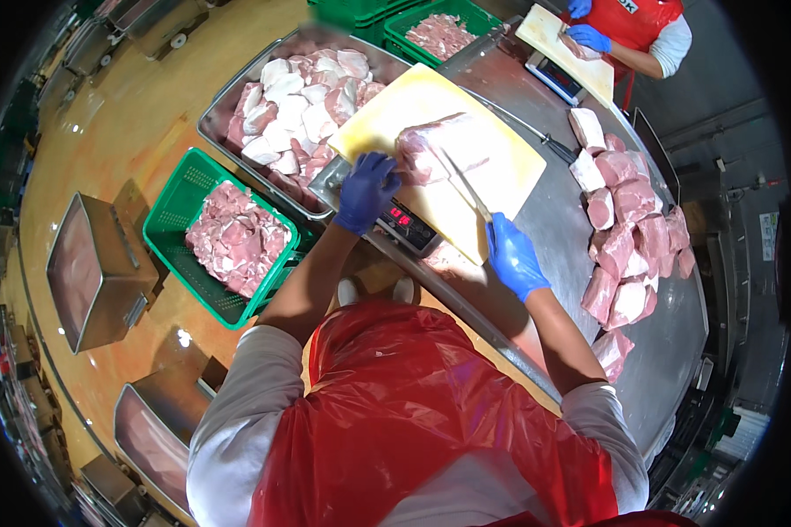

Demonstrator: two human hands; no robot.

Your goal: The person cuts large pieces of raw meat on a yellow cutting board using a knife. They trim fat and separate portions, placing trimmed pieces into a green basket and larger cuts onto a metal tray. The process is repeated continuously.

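The person stands at a curved steel bench (659, 351), wearing a red plastic apron (413, 422) and blue gloves. A pale yellow cutting board (501, 176) lies on the bench, partly over a scale with a red display (404, 224). On the board rests a large slab of raw meat (444, 145), pink with white fat.

The left hand (366, 189) presses down on the near end of the slab, fingers spread over the meat; its grip is apart and flat, not clamped around anything. The right hand (511, 256) has its grip closed on the handle of a knife (468, 186), whose blade lies across the board and meets the slab near its middle.

To the right of the board, a pile of cut meat chunks (628, 237) sits directly on the bench, running toward the near edge. Left of the board, a steel tray (215, 114) holds more pale meat pieces. Below that tray, on the orange floor (149, 105), a green plastic crate (171, 228) is filled with smaller pink pieces. A second green crate (479, 18) with meat stands beyond the bench at the top. Steel bins (97, 263) stand on the floor to the left.

At the upper right, another person in a red apron and blue gloves (589, 37) handles meat on a second board (571, 57).
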